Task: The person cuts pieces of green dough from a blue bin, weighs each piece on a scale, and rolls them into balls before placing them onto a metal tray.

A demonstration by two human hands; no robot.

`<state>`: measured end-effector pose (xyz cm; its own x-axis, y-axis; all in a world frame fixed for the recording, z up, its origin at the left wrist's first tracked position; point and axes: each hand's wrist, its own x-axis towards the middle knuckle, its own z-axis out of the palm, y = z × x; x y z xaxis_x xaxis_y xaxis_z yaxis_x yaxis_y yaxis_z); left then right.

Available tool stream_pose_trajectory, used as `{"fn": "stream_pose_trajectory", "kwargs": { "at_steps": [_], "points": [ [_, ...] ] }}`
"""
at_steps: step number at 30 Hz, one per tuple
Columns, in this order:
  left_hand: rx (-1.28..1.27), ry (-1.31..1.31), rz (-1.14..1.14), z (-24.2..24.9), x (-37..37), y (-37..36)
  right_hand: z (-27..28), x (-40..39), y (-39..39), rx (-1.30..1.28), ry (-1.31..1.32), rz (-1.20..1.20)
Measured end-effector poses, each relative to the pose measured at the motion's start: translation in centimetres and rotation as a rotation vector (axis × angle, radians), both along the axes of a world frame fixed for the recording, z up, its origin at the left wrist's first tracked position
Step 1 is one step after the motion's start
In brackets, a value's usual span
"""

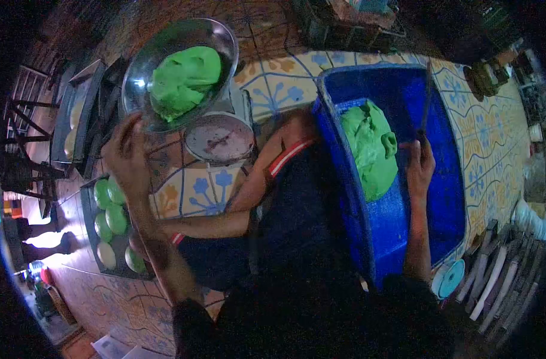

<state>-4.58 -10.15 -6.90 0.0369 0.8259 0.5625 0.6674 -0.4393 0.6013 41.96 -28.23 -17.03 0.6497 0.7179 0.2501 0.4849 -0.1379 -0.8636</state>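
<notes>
A metal bowl (225, 42) holding green dough (186, 81) rests on a scale with a round dial (219, 137). My left hand (126, 149) is at the bowl's lower left rim, its fingers apart. To the right, a blue tub (398, 230) contains a larger lump of green dough (368, 149). My right hand (421, 161) is over the tub, right of that lump, with its fingers closed round the dark lower end of a long thin tool, perhaps a knife (427, 102). The tool points up, away from me.
A dark tray (90, 221) at the left carries several green balls and a pale one. Farther left is another tray (57, 143). My bent legs lie between scale and tub. A turquoise round object (449, 279) and wooden slats (494, 275) are at the lower right.
</notes>
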Motion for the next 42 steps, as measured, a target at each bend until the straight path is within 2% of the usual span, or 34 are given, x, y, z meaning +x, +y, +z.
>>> {"fn": "stream_pose_trajectory", "kwargs": {
  "at_steps": [1, 3, 5, 6, 8, 9, 11, 12, 13, 15, 16, 17, 18, 19, 21, 22, 23, 25, 26, 28, 31, 33, 34, 35, 37, 38, 39, 40, 41, 42],
  "points": [
    [-0.017, -0.019, -0.032, 0.2, 0.6, 1.8, 1.6, -1.8, 1.4, 0.012, -0.002, 0.004],
    [-0.021, -0.04, -0.066, 0.7, 1.6, 4.4, 4.2, -5.7, 3.7, 0.001, 0.212, 0.146],
    [-0.166, 0.0, -0.003, 1.8, 2.6, 6.3, 5.4, -8.8, 6.0, 0.102, 0.275, 0.313],
    [-0.138, -0.006, 0.007, 2.1, 2.8, 7.5, 5.7, -9.7, 6.9, 0.084, 0.312, 0.374],
    [0.064, 0.266, -0.044, 1.8, 2.8, 9.5, 6.6, -12.3, 9.5, 0.076, 0.255, 0.455],
    [0.057, 0.35, -0.037, 1.5, 3.1, 10.1, 7.1, -13.9, 10.7, 0.039, 0.204, 0.517],
    [-0.055, 0.531, -0.067, 1.6, 4.2, 11.5, 7.9, -17.5, 13.5, 0.258, 0.043, 0.608],
    [-0.165, 0.628, -0.106, 1.6, 4.5, 12.3, 8.6, -19.3, 15.1, 0.288, 0.118, 0.64],
    [-0.147, 0.62, -0.087, 1.7, 4.8, 12.5, 9.5, -20.9, 16.9, 0.317, 0.19, 0.675],
    [-0.154, 0.561, -0.006, 2.4, 5.2, 12.6, 13.9, -22.9, 19.8, -0.03, 0.409, 0.717],
    [-0.139, 0.561, -0.006, 2.7, 5.3, 12.9, 12.9, -23.5, 23.3, 0.036, 0.209, 0.736],
    [-0.137, 0.438, -0.026, 2.9, 5.4, 13.1, 11.1, -24.3, 26.1, 0.096, 0.011, 0.743],
    [-0.139, 0.313, -0.045, 3.2, 5.5, 13.1, 10.2, -26.0, 26.4, 0.062, 0.023, 0.788],
    [-0.131, 0.311, -0.045, 3.6, 5.6, 13.3, 9.6, -27.5, 26.0, 0.026, 0.032, 0.837],
    [0.039, 0.177, 0.017, 4.0, 5.4, 13.5, 8.7, -30.5, 20.3, -0.101, 0.072, 0.82],
    [0.167, 0.167, -0.001, 4.5, 5.2, 13.4, 7.0, -31.4, 16.5, 0.01, 0.238, 0.864],
    [0.167, 0.163, 0.007, 5.3, 5.0, 13.2, 5.8, -31.9, 14.1, 0.119, 0.409, 0.901],
    [0.038, -0.179, -0.072, 6.9, 5.8, 12.3, 6.1, -32.0, 14.1, 0.093, 0.435, 0.919],
    [0.12, -0.23, -0.103, 7.6, 6.8, 10.7, 7.1, -31.9, 13.9, 0.077, 0.476, 0.912],
    [0.096, -0.318, -0.183, 9.3, 9.1, 6.2, 10.7, -31.1, 17.3, 0.015, 0.595, 0.983],
    [0.095, -0.463, -0.353, 10.5, 10.2, -1.6, -6.3, -36.0, 30.0, 0.307, 0.225, 1.111],
    [0.264, -0.455, -0.315, 11.7, 12.3, -5.7, -3.9, -27.6, 23.9, -0.199, -0.287, 1.181],
    [0.246, -0.455, -0.315, 10.5, 11.5, -6.6, 5.1, -26.0, 19.0, -0.334, 0.493, 1.155],
    [0.158, -0.281, -0.442, 8.7, 10.2, -7.4, 14.4, -24.4, 14.1, -0.336, 1.256, 0.865],
    [0.0, 0.065, -0.682, 5.3, 9.0, -8.0, 11.4, -21.1, 11.3, 0.081, 1.484, 1.036],
    [-0.033, 0.062, -0.683, 4.0, 9.4, -8.8, 10.5, -20.0, 9.3, 0.078, 1.134, 0.976],
    [-0.04, 0.177, -0.582, 2.9, 10.5, -9.7, 9.9, -18.8, 7.8, 0.068, 0.781, 0.906],
    [-0.033, 0.293, -0.495, 2.0, 11.5, -10.1, 9.1, -16.9, 7.2, 0.062, 0.788, 0.884],
    [-0.048, 0.29, -0.538, 1.2, 12.0, -10.3, 8.0, -14.7, 6.3, 0.069, 0.729, 0.824],
    [-0.067, 0.554, -0.483, 0.2, 12.1, -10.5, 7.1, -12.6, 5.2, 0.065, 0.672, 0.751]
  ]
}}
